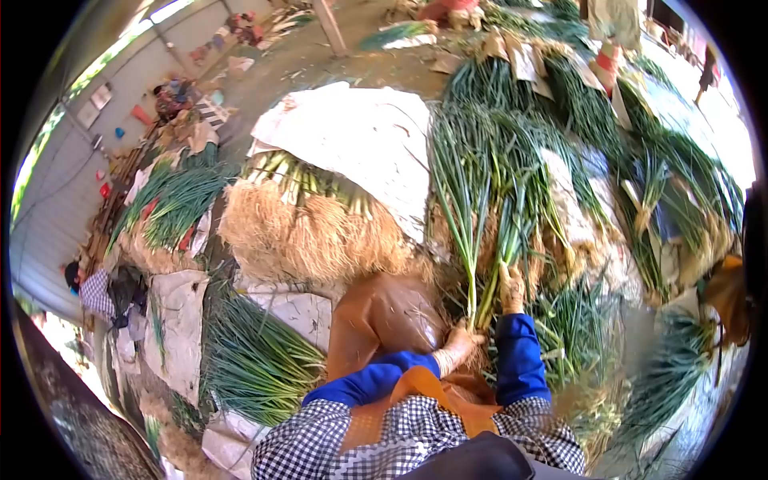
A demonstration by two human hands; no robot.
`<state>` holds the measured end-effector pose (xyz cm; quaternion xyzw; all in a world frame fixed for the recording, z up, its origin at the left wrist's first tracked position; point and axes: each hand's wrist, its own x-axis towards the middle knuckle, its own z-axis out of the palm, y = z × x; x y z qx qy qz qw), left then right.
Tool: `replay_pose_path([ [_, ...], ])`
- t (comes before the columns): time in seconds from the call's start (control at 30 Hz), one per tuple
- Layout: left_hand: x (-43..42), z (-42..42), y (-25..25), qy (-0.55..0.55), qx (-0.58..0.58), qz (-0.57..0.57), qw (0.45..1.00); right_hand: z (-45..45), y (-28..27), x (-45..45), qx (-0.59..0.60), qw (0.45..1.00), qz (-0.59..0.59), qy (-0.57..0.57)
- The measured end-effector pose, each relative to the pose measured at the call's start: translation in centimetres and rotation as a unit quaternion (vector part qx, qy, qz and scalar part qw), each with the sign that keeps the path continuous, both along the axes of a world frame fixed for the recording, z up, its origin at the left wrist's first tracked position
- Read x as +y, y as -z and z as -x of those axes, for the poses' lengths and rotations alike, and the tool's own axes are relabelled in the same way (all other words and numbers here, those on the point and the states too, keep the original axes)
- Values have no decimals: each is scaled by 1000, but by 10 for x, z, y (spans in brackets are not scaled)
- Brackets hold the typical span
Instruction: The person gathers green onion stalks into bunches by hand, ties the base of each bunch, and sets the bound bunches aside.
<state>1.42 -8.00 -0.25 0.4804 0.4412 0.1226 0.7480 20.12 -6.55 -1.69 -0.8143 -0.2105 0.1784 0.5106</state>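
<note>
Several long green onions (pixel 472 272) stand nearly upright in front of me, leaves fanning away over a green heap. My left hand (pixel 460 346) is closed around their pale lower ends. Slightly higher and to the right, my right hand (pixel 510 290) is closed on a stalk at the side of the same bunch; its fingertips are partly hidden. Left of them, a big stack of green onions (pixel 296 212) shows matted tan roots toward me, with a white sheet (pixel 352 132) over its far part. A brown apron (pixel 384 316) covers my knee beside my left hand.
A pile of green leaves (pixel 260 356) lies at my left, another leafy heap (pixel 576 328) at my right. More onion bundles (pixel 512 88) fill the far right. A post (pixel 328 28) stands at the back. People (pixel 172 100) sit along the left wall.
</note>
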Motion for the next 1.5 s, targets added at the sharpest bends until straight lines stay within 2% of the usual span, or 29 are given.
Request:
replay_pose_path([
  [0.03, 0, 0, 9, -14, -41, 33, 999, -8, 24, 4, -123, 992, 16, -9],
  [0.1, 5, 1, 13, -26, -172, 89, 981, 0, 10, 5, -135, 990, 3, 27],
  [0.13, 6, 0, 12, -37, -152, 99, 983, 11, 4, 9, -17, 986, -135, 100],
  [0.23, 7, -1, 13, -49, -142, 124, 981, 29, -11, 8, -120, 982, 18, 148],
  [0.27, 8, 0, 13, -49, -152, 135, 978, 31, -12, 5, -108, 977, 152, 99],
  [0.3, 10, -1, 10, -72, -178, 148, 970, 40, -15, -4, -147, 984, 82, 55],
  [0.37, 15, 0, -12, -114, -165, 159, 967, 77, -68, -34, 67, 991, -78, -87],
  [0.4, 21, 0, -4, -84, -203, 162, 962, 89, -77, -61, 111, 969, -33, -218],
  [0.43, 21, 2, 5, -55, -240, 173, 954, 93, -108, -90, 4, 917, 19, -399],
  [0.5, 22, 2, -18, -51, -187, 182, 964, 87, -135, -127, 111, 815, 119, -555],
  [0.53, 26, -2, -18, -48, -174, 195, 964, 71, -156, -135, 174, 772, 260, -553],
  [0.57, 23, 0, -16, -47, -159, 209, 964, 56, -120, -150, -125, 724, 393, -553],
  [0.6, 21, 0, -9, -62, -166, 188, 966, 42, -85, -166, -372, 582, 530, -493],
  [0.63, 23, -1, -2, -53, -167, 175, 969, 15, -98, -136, -103, 770, 537, -328],
  [0.67, 24, -1, -11, -42, -163, 188, 968, 8, -72, -141, -155, 942, 202, -217],
  [0.7, 24, 0, -20, -35, -157, 198, 967, 16, -104, -110, 114, 983, 65, -127],
  [0.73, 24, 2, -13, -34, -156, 176, 971, 20, -114, -85, 185, 974, 21, -132],
  [0.77, 24, 4, -9, -34, -155, 171, 972, 20, -88, -63, 113, 982, 29, -149],
  [0.8, 22, 3, -5, -48, -155, 151, 975, 21, -78, -46, -87, 970, 97, -205],
  [0.9, 27, 6, -3, -36, -133, 147, 979, 42, -71, -20, -156, 936, 229, -220],
  [0.93, 31, 6, 0, -57, -161, 180, 969, 47, -58, -27, -240, 922, 183, -241],
  [1.0, 30, 7, 8, -103, -175, 237, 950, 64, -83, -51, -125, 934, 141, -304],
  [1.03, 30, 8, -27, -121, -161, 356, 913, 72, -92, -66, -44, 931, 96, -351],
  [1.1, 32, 11, -17, -85, -236, 311, 917, 70, -129, -101, 187, 838, 54, -510],
  [1.13, 42, 18, 14, -18, -308, 416, 856, 58, -134, -111, 249, 817, 141, -501],
  [1.23, 37, 11, -9, -95, -270, 397, 872, 17, -64, -102, 198, 967, 75, -144],
  [1.3, 34, 9, -19, -74, -311, 405, 856, 11, -75, -67, 220, 972, 0, -87],
  [1.37, 35, 10, -25, -51, -302, 363, 880, 11, -79, -30, 113, 982, 96, -114],
  [1.5, 28, -1, -21, 1, -157, 3, 988, 19, -42, 7, -132, 985, 104, -29],
])
